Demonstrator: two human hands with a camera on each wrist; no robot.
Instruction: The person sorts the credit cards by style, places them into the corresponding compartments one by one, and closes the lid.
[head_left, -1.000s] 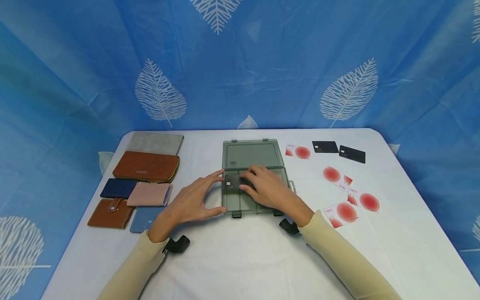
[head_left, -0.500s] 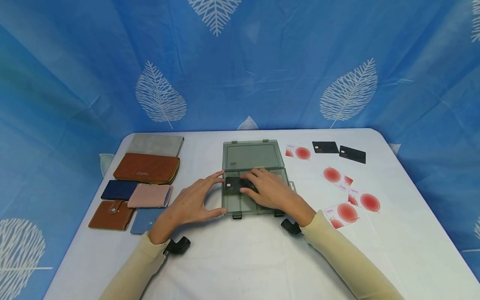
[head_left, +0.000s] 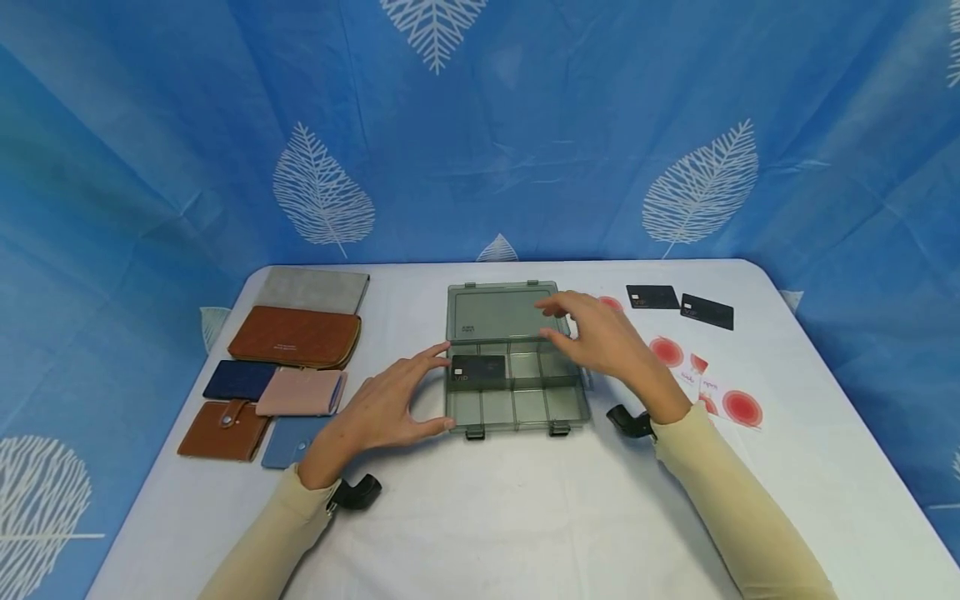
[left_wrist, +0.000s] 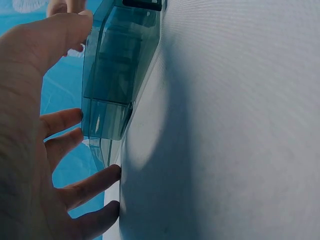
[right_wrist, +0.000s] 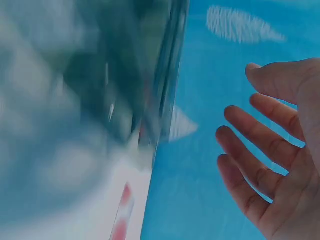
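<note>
While our left hand [head_left: 378, 408], fingers spread, braces the box [head_left: 514, 383] at its near-left corner, our empty, loosely spread right hand [head_left: 600, 337] hovers over the far-right edge, cards [head_left: 723, 404] lying just beyond.

Translucent grey divided box [head_left: 517, 392], lid open flat behind, black card [head_left: 477, 370] lying in its rear-left compartment
</note>
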